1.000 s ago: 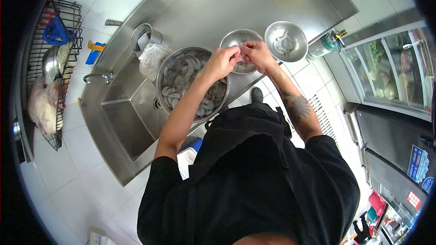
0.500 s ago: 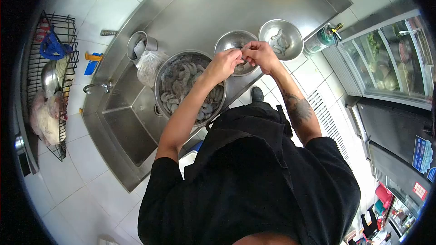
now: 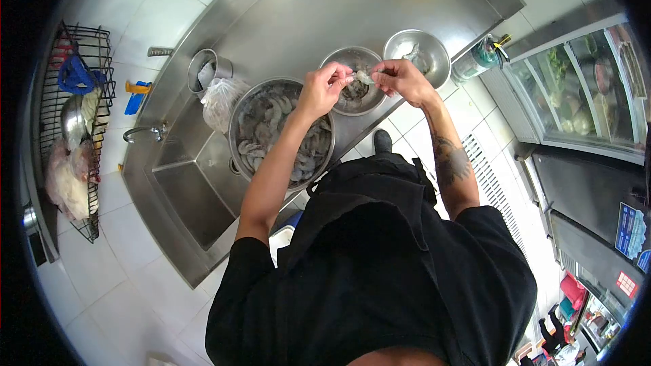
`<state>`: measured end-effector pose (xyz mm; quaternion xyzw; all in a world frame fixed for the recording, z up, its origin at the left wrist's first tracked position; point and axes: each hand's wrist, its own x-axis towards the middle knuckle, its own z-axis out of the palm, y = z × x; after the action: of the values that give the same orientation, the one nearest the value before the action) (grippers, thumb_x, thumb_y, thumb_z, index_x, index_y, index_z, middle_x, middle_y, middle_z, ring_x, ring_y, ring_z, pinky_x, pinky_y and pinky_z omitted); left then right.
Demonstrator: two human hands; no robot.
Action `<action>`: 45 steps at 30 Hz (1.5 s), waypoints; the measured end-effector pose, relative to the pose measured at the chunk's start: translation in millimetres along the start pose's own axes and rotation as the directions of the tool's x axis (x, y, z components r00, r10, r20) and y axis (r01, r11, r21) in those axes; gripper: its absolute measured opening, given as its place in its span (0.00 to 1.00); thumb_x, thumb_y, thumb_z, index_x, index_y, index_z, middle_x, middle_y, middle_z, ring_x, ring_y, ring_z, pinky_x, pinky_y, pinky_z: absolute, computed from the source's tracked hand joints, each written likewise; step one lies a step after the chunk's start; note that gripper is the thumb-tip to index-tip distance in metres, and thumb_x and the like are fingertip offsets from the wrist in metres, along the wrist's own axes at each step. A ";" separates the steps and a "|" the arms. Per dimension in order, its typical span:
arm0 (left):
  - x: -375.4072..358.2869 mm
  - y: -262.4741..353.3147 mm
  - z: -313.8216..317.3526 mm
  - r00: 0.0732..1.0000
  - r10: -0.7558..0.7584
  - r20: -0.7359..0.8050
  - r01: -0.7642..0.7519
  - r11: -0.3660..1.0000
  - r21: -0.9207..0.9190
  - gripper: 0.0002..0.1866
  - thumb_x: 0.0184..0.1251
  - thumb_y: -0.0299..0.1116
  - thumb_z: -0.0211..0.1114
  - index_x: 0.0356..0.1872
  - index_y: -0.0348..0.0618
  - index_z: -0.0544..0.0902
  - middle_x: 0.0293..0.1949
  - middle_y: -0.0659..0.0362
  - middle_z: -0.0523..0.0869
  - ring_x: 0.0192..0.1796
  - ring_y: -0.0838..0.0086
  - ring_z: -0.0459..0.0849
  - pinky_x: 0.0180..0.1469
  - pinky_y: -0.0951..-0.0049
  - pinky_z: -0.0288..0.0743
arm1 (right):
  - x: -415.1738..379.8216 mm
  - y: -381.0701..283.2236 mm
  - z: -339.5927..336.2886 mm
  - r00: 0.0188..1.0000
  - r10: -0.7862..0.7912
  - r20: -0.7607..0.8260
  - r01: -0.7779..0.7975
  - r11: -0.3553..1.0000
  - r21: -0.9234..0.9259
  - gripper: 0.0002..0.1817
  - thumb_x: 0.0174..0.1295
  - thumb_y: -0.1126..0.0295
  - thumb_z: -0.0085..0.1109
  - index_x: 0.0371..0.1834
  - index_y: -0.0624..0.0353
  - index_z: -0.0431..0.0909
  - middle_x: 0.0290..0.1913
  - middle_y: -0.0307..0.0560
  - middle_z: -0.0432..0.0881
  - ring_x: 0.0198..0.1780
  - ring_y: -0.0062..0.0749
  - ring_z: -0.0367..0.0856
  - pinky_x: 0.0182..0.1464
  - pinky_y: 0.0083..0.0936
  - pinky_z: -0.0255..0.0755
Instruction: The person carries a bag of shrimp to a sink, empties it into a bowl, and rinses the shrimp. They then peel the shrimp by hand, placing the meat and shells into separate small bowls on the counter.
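A pale shrimp (image 3: 364,77) is stretched between my two hands, above a steel bowl (image 3: 333,110) that has dark, shell-like bits in it. My left hand (image 3: 325,91) pinches one end of the shrimp with thumb and fingertips. At its other end, my right hand (image 3: 405,83) is closed on it. Left of my hands, a large steel pot (image 3: 234,142) is filled with grey unpeeled shrimp (image 3: 274,125). Beyond my right hand stands another steel bowl (image 3: 439,54) with a few pale shrimp (image 3: 419,59) inside, partly covered by the hand.
A steel sink (image 3: 193,196) with a tap (image 3: 144,133) lies to the left. Beside the pot are a plastic bag (image 3: 222,105) and a metal container (image 3: 209,71). A wire rack (image 3: 95,34) hangs on the left wall. A glass-door fridge (image 3: 583,88) stands at right.
My hands have moved apart, and the shrimp between them now shows. My right hand has shifted slightly right, partly over the right bowl's near edge.
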<state>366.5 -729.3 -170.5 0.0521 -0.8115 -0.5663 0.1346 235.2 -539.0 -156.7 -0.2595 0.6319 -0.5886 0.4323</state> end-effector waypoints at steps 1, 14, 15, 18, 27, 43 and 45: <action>1.8 -0.7 1.4 0.999 -0.031 -0.012 0.031 0.999 -0.036 0.07 0.67 0.19 0.61 0.30 0.34 0.72 0.45 0.49 0.86 0.45 0.76 0.84 0.48 0.74 0.81 | 0.0 -1.1 -2.9 1.000 -0.030 -0.003 0.030 0.998 -0.059 0.07 0.65 0.70 0.62 0.37 0.64 0.82 0.25 0.36 0.78 0.24 0.16 0.71 0.25 0.17 0.66; 9.3 -25.7 30.5 0.981 -0.115 -0.157 0.093 0.986 -0.138 0.07 0.65 0.23 0.64 0.31 0.35 0.73 0.32 0.53 0.87 0.35 0.76 0.87 0.37 0.74 0.80 | -6.3 -13.3 -15.1 0.980 -0.165 0.112 0.198 0.722 -0.663 0.05 0.57 0.75 0.60 0.34 0.65 0.79 0.31 0.59 0.82 0.37 0.55 0.82 0.40 0.39 0.73; 9.5 -31.6 30.4 0.974 -0.114 -0.195 0.090 0.987 -0.130 0.07 0.66 0.24 0.64 0.32 0.35 0.73 0.29 0.55 0.87 0.34 0.76 0.88 0.36 0.74 0.80 | -5.8 -13.5 -19.8 0.984 -0.132 0.121 0.179 0.678 -0.713 0.06 0.58 0.73 0.61 0.34 0.65 0.80 0.30 0.58 0.83 0.35 0.52 0.82 0.39 0.39 0.73; 14.3 -34.0 21.9 0.968 -0.191 -0.161 0.179 0.980 -0.086 0.06 0.70 0.19 0.57 0.33 0.34 0.70 0.36 0.53 0.86 0.40 0.72 0.88 0.41 0.74 0.83 | -4.5 -13.6 -31.1 0.994 -0.018 0.109 0.099 0.586 -0.804 0.07 0.60 0.71 0.62 0.34 0.65 0.80 0.30 0.56 0.83 0.34 0.47 0.83 0.39 0.37 0.74; -33.0 -18.7 -39.0 0.843 -0.300 -0.447 0.409 0.897 0.170 0.19 0.61 0.35 0.70 0.53 0.46 0.81 0.38 0.51 0.88 0.35 0.67 0.87 0.38 0.66 0.78 | 5.6 -2.7 -117.4 0.983 -0.099 -0.153 -0.048 0.668 -0.743 0.14 0.58 0.69 0.63 0.46 0.63 0.82 0.39 0.57 0.86 0.41 0.41 0.87 0.45 0.31 0.78; -194.1 -21.5 -37.4 0.910 -0.383 -0.162 0.363 0.543 0.757 0.16 0.46 0.31 0.74 0.40 0.44 0.85 0.35 0.56 0.86 0.48 0.60 0.79 0.55 0.62 0.72 | 19.0 21.7 102.4 0.922 -0.252 0.295 0.388 0.620 -0.682 0.12 0.59 0.69 0.60 0.44 0.62 0.82 0.36 0.56 0.84 0.37 0.47 0.84 0.42 0.36 0.77; -199.9 -29.0 -47.7 0.937 -0.292 -0.189 0.337 0.628 0.701 0.15 0.47 0.32 0.75 0.38 0.44 0.86 0.34 0.55 0.86 0.44 0.59 0.80 0.50 0.60 0.74 | 18.8 31.4 127.8 0.908 -0.193 0.371 0.408 0.598 -0.690 0.12 0.59 0.68 0.60 0.42 0.62 0.82 0.36 0.56 0.84 0.36 0.47 0.84 0.41 0.37 0.76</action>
<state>569.4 -735.4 -214.0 0.2576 -0.9422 -0.2129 0.0250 340.5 -615.7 -183.1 -0.5928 0.7028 -0.2980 0.2566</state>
